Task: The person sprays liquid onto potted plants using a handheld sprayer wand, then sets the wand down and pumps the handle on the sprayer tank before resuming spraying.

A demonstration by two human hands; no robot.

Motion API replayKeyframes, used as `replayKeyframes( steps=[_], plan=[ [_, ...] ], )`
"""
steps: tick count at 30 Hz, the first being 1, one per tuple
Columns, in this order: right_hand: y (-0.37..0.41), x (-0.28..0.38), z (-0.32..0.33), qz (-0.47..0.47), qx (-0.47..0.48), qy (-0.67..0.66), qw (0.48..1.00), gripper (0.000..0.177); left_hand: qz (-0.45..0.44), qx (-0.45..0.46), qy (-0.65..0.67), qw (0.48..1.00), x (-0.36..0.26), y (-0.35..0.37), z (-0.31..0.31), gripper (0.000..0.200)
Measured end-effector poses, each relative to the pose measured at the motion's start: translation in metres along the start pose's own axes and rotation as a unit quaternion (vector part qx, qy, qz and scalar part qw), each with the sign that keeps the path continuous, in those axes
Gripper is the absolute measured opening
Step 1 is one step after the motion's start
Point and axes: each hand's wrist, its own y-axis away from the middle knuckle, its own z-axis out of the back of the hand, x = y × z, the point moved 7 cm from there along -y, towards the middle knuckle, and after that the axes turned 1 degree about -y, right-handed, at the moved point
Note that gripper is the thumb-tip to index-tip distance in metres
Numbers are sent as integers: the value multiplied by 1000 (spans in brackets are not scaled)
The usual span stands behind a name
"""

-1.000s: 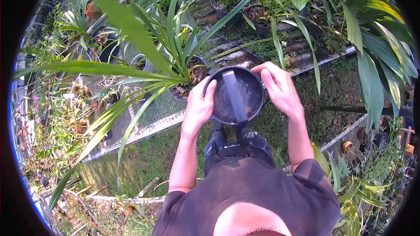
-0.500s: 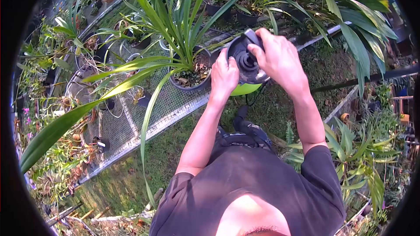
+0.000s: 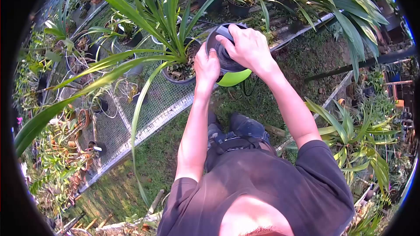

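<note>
A round black part with a ringed inside sits above a lime-green container, of which only the lower side shows. My left hand is closed round the left rim of the black part. From the upper right, my right hand grips its dark top edge, with the thumb reaching over the opening. Just left of my left hand stands a black pot with a long-leaved green plant.
A wire-mesh bench with a pale metal edge runs diagonally on the left. Potted plants line the top. Broad leaves hang at upper right. A dark pole crosses the right side.
The view has shifted, so the hands and black part appear further left and slightly higher. Both hands still hold the part, and its opening is turned a little differently.
</note>
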Motion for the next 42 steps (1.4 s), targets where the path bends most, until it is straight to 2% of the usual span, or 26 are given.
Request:
replayKeyframes(
  steps=[4,7,9,11,13,14,17,18,21,24,25,28,29,30,31,35,39,40,42],
  plan=[
    [4,2,2,18,-15,22,999,39,-8,-5,22,1000,8,3,-4,35],
    [-3,5,42,-28,21,42,998,42,-28,-15,9,999,-9,4,-12,33],
    [-3,12,87,-5,-24,63,998,44,-41,-11,-42,998,-23,6,-21,32],
    [-1,22,134,4,-56,28,998,43,-48,0,-93,994,-32,2,-31,30],
    [5,32,166,108,-138,33,984,46,-33,26,-155,987,-36,-3,-41,31],
    [-3,36,167,-22,9,38,999,45,-24,33,-159,986,-39,-4,-43,32],
    [-15,5,144,59,-133,29,989,44,4,46,-190,981,-45,-6,-48,37],
    [-19,-11,135,-20,-65,-14,998,43,10,43,-209,977,-50,-9,-50,39],
    [-27,-66,100,-79,-55,56,994,43,-2,3,-215,977,-65,-6,-66,49],
    [-24,-99,40,-103,5,27,994,43,26,17,-202,979,-66,-18,-73,50],
    [-21,-97,33,-86,2,-6,996,42,26,7,-189,982,-60,-19,-72,50],
    [-23,-91,34,-75,38,1,996,42,22,-8,-168,986,-51,-9,-72,50],
    [-23,-92,43,-38,23,38,998,41,8,-16,-160,987,-57,-14,-73,49],
    [-26,-92,60,-58,40,44,997,41,4,-27,-161,987,-58,-12,-78,47],
    [-26,-87,83,-79,62,48,994,41,21,14,-152,988,-62,-9,-81,43],
    [-10,-53,175,-53,-34,52,997,41,4,41,-159,986,-65,0,-89,40],
    [-21,-66,150,-18,-60,80,995,33,-12,29,-172,985,-67,-1,-88,42],
    [-22,-71,127,12,-40,44,998,30,-18,26,-173,984,-66,-7,-84,42],
    [-22,-90,69,-13,18,61,998,29,-28,-3,-189,982,-67,-13,-82,36]
  ],
)
